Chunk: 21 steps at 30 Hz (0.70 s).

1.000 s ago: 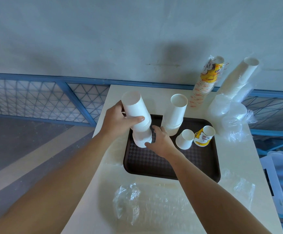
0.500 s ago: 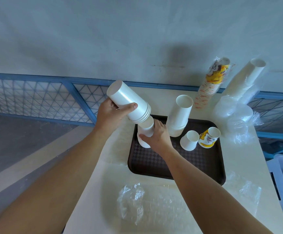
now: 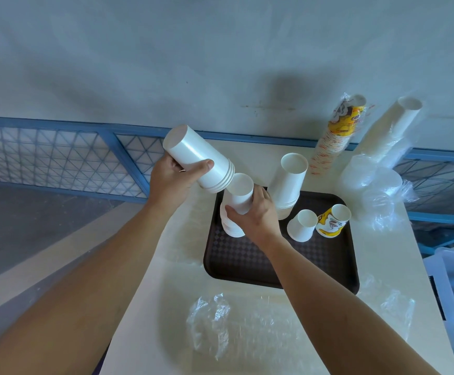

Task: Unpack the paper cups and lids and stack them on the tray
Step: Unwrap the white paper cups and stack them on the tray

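Loose wrap: crumpled plastic wrap (image 3: 220, 320) is lying nearest me, below both wrists.
Right hand: my right hand (image 3: 255, 215) is curling round a short cup stack (image 3: 238, 196), which is standing upside down on the brown tray (image 3: 247, 269).
Left hand: my left hand (image 3: 171, 180) is gripping a tilted cup stack (image 3: 196, 158), thumb across its side, rims just beside the short stack's top.
Right of my grip: a tall cup stack (image 3: 291, 182), a single white cup (image 3: 303, 224) and a yellow printed cup (image 3: 333, 221) are sitting on the tray.
Farthest: wrapped lids (image 3: 369, 182) and wrapped cup sleeves (image 3: 339, 136) are leaning by the wall.
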{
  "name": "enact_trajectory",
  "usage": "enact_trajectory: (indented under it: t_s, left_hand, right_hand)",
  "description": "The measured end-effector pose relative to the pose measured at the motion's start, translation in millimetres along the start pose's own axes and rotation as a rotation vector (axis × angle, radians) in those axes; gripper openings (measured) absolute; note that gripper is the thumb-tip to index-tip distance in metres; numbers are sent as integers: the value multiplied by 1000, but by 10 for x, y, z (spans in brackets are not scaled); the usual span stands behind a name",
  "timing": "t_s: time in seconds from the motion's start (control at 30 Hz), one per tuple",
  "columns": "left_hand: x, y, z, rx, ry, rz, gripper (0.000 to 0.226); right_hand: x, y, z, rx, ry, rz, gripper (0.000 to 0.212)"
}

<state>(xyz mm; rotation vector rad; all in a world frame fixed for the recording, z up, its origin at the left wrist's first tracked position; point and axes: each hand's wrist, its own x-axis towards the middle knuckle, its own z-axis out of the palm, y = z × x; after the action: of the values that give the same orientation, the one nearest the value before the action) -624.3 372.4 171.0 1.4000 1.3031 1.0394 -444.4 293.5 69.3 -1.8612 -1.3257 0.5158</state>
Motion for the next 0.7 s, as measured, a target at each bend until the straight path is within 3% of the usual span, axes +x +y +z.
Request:
enact_trajectory:
  t_s: [0.23,0.7]
  left_hand:
    - [62,90,-12,-5,32,18,51]
    - [25,163,58,107,59,39,45]
  right_hand:
    - [43,-100,-211,54,58,44,69]
    - [137,-432,-656,195,234,113,54]
